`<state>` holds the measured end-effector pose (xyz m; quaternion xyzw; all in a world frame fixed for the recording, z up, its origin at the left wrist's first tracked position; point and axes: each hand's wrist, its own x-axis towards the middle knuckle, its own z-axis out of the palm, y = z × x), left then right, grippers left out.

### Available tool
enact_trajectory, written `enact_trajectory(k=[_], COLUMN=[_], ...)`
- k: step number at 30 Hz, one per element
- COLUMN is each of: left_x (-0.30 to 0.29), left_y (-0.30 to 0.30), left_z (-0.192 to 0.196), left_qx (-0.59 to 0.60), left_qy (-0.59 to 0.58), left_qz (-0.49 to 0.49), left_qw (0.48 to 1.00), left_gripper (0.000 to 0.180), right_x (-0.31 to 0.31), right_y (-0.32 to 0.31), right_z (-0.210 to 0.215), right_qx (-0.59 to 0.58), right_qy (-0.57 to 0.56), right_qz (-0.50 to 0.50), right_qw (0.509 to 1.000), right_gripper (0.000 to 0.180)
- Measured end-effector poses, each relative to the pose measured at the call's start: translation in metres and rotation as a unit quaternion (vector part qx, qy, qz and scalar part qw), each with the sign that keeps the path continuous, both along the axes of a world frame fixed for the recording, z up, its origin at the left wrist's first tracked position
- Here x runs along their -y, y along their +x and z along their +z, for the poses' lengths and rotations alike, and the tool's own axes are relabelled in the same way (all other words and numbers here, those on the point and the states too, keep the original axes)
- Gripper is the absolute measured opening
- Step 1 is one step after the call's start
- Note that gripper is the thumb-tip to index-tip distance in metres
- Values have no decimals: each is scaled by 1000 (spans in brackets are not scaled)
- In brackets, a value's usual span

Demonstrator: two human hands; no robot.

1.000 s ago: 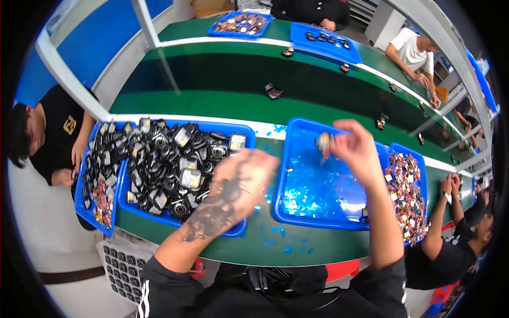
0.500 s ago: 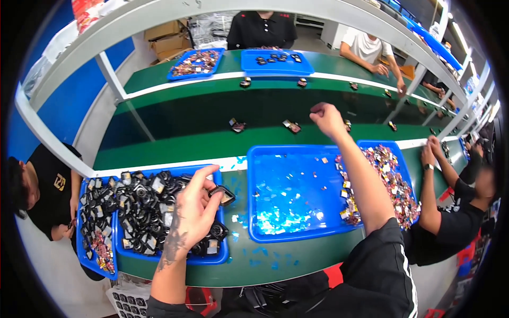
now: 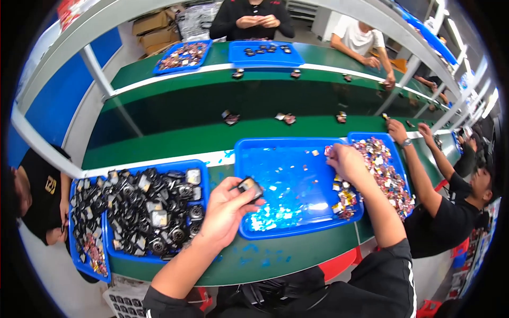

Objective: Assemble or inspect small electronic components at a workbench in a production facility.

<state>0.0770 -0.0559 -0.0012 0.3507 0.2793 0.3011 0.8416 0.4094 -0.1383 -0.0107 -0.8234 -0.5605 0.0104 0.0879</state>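
My left hand (image 3: 225, 212) pinches a small black housing with a pale panel (image 3: 250, 190) above the left edge of the middle blue tray (image 3: 286, 142). Over that tray's right side is my right hand (image 3: 351, 163), its fingers bent together beside small pinkish and yellow parts (image 3: 345, 201). Whether anything is between those fingers is hidden. Blue and clear film scraps (image 3: 275, 214) lie scattered across the tray's bottom. To the left, a blue tray (image 3: 208, 183) is heaped with black housings (image 3: 154, 212).
On the right stands a blue tray of small mixed parts (image 3: 384, 175). Beyond the trays, a green conveyor (image 3: 175, 127) carries spaced parts. Co-workers sit opposite and at both sides; one's hand (image 3: 396, 131) reaches over the belt. Grey frame posts (image 3: 42, 140) rise around the bench.
My left hand has moved right with the black housing, from the heaped tray to the middle tray. My right hand has drawn back from the conveyor to the middle tray's right side.
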Motion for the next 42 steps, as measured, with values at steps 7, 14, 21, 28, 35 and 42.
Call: enact_trajectory(k=[7,14,21,28,35,42], left_x=[4,16,24,30,37,35], left_y=[-2,-1,-7,-3,1,2], left_z=[1,15,18,11,5,-1], left_qx=[-64,-176,-154,-142,-147,-143], left_qy=[130,431,437,451,456,362], left_qz=[-1,-70,-98,-10,60,58], left_qw=[989,882,881,881,875,919], left_gripper=[41,28,18,12,11,12], right_x=[19,35,33,34,30,31], right_y=[-33,-128,-146,-152,-163,-169], right_z=[36,77,66,48,44,40], right_qx=[-143,-396,-514,-648,-531,-388], right_qy=[111,66,64,98,168,209], right_qz=[69,174,130,77,96,176], right_qw=[981,899,846,751,825,880], right_gripper=[4,12,15,12,12,11])
